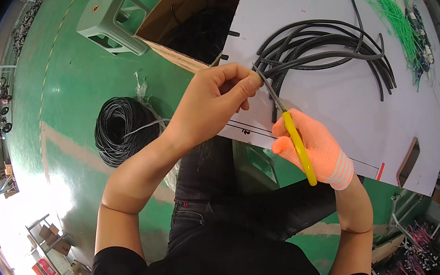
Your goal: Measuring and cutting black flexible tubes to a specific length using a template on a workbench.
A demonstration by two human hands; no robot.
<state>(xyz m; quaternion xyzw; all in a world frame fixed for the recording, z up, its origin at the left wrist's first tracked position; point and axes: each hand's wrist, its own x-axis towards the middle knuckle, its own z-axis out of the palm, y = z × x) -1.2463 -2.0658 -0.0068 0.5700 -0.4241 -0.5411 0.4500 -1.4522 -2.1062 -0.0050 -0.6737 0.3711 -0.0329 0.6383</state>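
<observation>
The right hand, in a knitted orange glove with a pale striped cuff, grips a pair of yellow-handled metal scissors, thumb on one side and fingers wrapped round the other. The bare left hand pinches the near end of a thick, flexible black tube between thumb and forefinger, apparently to steady it where the blades lie across it (the fingertips hide the very end). The left wrist bends inward, forearm slanting up from the lower left; the right forearm rises almost straight, palm turned toward the scissors.

Just beyond, a loose bundle of curved black tubes lies on the smooth pale-grey surface, probably kept there for easy reach. An open brown cardboard box with dark lengths inside stands against the surface's left edge, perhaps to collect pieces. Lower down, a round coil of thin dark cord rests on the green floor, with a pale-green plastic stool farther off.
</observation>
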